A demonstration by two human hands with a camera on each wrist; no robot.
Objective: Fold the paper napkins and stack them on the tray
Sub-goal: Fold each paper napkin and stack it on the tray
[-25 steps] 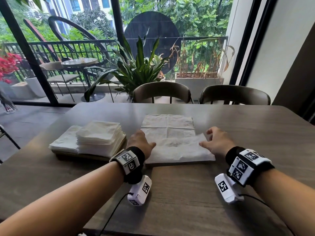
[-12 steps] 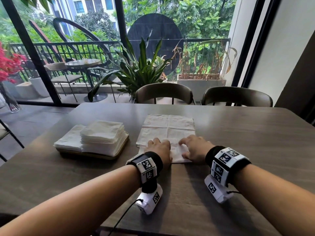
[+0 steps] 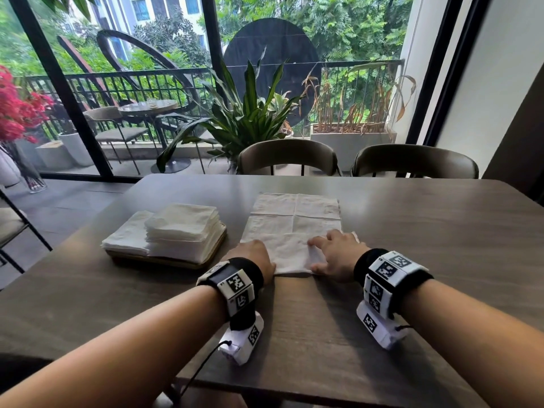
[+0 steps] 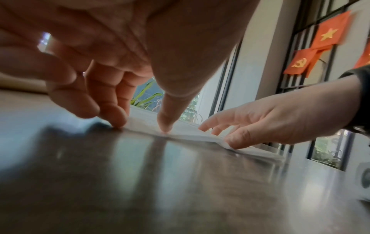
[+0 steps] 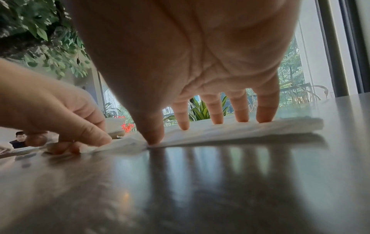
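A white paper napkin [image 3: 290,251] lies folded on the dark table, on top of more unfolded napkins [image 3: 294,207]. My left hand [image 3: 259,254] has bent fingers; its thumb tip and fingertips [image 4: 118,121] press down on the napkin's [image 4: 186,131] left end. My right hand [image 3: 329,248] lies spread, with its fingertips [image 5: 216,120] and thumb pressing the napkin [image 5: 240,129] flat near its right end. At the left, a brown tray [image 3: 159,260] carries a tall stack of folded napkins [image 3: 182,222] and a lower pile [image 3: 126,240] beside it.
The table [image 3: 426,231] is bare to the right and in front of my hands. Two chairs [image 3: 288,154] [image 3: 412,160] stand at its far side before a glass wall. The tray sits just left of my left hand.
My hands came in from the ends of the folded napkin to its middle. They have since slid a little apart along it, still pressing it down.
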